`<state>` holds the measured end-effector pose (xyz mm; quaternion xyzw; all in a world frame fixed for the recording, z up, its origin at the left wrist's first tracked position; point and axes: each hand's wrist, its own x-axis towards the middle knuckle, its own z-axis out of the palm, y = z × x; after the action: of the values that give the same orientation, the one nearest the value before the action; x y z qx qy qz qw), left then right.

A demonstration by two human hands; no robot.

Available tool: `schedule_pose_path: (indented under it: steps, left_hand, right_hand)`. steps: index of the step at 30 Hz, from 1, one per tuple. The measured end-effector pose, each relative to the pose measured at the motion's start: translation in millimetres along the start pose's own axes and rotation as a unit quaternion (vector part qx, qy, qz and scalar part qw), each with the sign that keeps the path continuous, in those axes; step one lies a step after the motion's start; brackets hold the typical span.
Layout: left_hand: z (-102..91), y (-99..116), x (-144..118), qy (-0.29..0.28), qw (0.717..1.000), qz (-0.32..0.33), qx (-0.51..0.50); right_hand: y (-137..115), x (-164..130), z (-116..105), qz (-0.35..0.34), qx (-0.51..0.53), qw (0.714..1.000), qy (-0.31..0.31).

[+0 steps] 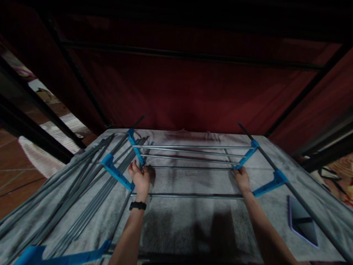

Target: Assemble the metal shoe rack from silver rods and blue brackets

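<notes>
Both hands reach forward over a grey cloth-covered bed (193,221), inside a frame hung with dark red fabric (193,84). The left hand (140,178) has its grip clenched on the left end of a grey metal rod (190,168), right beside a blue plastic connector (135,146). The right hand (242,178) grasps the same rod's right end, next to another blue connector (246,156). This rod is the nearest of several parallel rods making a shelf rack (190,154) that lies in the middle of the bed. A loose bundle of grey rods (68,195) lies at the left. A flat tablet (302,221) rests near the right edge. The left wrist wears a black band (137,205).
</notes>
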<state>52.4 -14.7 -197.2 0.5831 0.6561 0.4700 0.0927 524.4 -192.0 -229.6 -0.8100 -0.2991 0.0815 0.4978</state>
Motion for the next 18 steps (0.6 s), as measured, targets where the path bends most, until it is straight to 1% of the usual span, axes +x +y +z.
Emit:
schedule_pose_path:
  steps: [1,4,6,10,14,18]
  left_hand:
    - [1.5,-1,4,0.0,1.0,-0.004,-0.004]
    - [9.7,-1,20,-0.043,0.998,-0.024,-0.03]
    - [16.7,-1,31,-0.066,0.995,-0.056,-0.047]
    - [29.3,-6,46,-0.078,0.988,-0.122,-0.056]
    - [38.6,-16,46,-0.095,0.981,-0.17,-0.013]
    - [43.5,-17,40,-0.075,0.983,-0.165,0.033]
  right_hand:
    - [3,0,1,0.005,0.0,1.0,-0.002]
    - [10,2,3,0.019,-0.016,1.0,-0.002]
    - [13,3,4,0.027,-0.028,0.999,-0.003]
    - [16,2,6,0.018,-0.018,0.999,-0.019]
    - [13,-2,9,0.008,-0.011,1.0,-0.008]
    - [7,-6,13,0.017,-0.04,0.999,0.028]
